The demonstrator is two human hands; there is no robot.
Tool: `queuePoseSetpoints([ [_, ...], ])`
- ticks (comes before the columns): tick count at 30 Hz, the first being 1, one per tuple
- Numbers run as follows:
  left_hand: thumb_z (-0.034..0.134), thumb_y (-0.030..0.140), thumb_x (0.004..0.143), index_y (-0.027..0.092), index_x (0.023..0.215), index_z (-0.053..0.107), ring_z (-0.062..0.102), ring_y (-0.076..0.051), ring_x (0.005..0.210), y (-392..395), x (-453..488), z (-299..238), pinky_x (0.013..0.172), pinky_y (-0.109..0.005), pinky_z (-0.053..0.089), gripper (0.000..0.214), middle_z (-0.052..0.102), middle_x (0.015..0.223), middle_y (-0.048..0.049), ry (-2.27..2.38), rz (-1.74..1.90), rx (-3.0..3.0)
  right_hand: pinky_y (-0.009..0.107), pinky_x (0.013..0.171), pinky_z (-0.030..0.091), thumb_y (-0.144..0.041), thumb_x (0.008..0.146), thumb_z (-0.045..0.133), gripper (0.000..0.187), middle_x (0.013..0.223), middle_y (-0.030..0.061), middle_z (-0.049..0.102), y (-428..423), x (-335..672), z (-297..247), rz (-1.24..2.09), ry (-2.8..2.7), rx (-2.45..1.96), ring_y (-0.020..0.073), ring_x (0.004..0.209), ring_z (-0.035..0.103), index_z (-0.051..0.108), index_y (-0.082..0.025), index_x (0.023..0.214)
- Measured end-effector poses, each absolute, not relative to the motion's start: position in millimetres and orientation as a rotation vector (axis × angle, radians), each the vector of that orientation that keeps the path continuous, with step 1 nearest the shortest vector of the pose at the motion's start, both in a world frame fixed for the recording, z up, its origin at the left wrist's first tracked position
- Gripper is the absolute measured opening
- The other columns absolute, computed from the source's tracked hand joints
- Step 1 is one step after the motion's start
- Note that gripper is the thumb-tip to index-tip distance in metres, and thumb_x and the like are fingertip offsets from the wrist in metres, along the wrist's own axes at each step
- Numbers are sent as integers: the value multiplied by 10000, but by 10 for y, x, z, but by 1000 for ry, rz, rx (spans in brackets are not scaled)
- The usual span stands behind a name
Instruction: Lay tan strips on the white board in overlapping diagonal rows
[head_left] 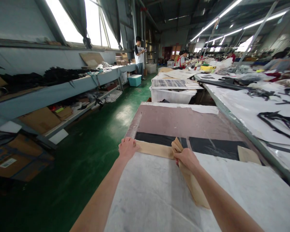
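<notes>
Right hand (187,158) covers part of the tan strip (156,149). The white sheet (145,193) is cut off at the bottom edge. Carton label (8,162) blurred beyond reading; the object (144,50) held by the standing person (139,58) too small to identify.

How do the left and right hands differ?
The left hand rests on the flat part of the tan strip; the right hand grips its bunched part. The left hand is at the left edge of the table; the right hand is farther in. Both are bare and touch the strip.
</notes>
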State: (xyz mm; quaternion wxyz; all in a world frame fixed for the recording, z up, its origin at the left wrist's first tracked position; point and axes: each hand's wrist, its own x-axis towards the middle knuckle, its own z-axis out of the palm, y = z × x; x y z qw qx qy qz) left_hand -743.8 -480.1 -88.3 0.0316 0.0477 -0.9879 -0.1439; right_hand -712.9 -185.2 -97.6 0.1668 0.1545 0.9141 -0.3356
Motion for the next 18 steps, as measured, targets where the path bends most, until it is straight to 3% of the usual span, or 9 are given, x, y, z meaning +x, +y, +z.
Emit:
queuePoseSetpoints([
  [10, 661, 338, 659, 257, 776, 700, 523, -313, 1086, -4757, -7683, -853, 830, -392, 451, 148, 624, 1076, -79, -3216, -380, 160, 255, 548, 399, -334, 724, 596, 277, 548, 43, 646, -1852, -7125, -973, -907, 2611, 464, 161, 547, 584, 654, -178, 503],
  [14, 627, 304, 697, 241, 719, 701, 539, -299, 1045, -4711, -7653, -812, 820, -379, 450, 99, 635, 1015, -82, -3225, -331, 98, 249, 544, 399, -334, 711, 602, 260, 560, 36, 655, -1866, -7116, -928, -898, 2607, 487, 161, 561, 595, 662, -182, 508],
  [18, 588, 325, 771, 261, 913, 682, 505, -292, 1083, -4728, -7598, -773, 872, -414, 422, 182, 604, 1088, -69, -3162, -284, -37, 251, 533, 390, -316, 693, 607, 243, 587, 50, 675, -1878, -7111, -892, -908, 2617, 515, 174, 590, 613, 671, -180, 502],
])
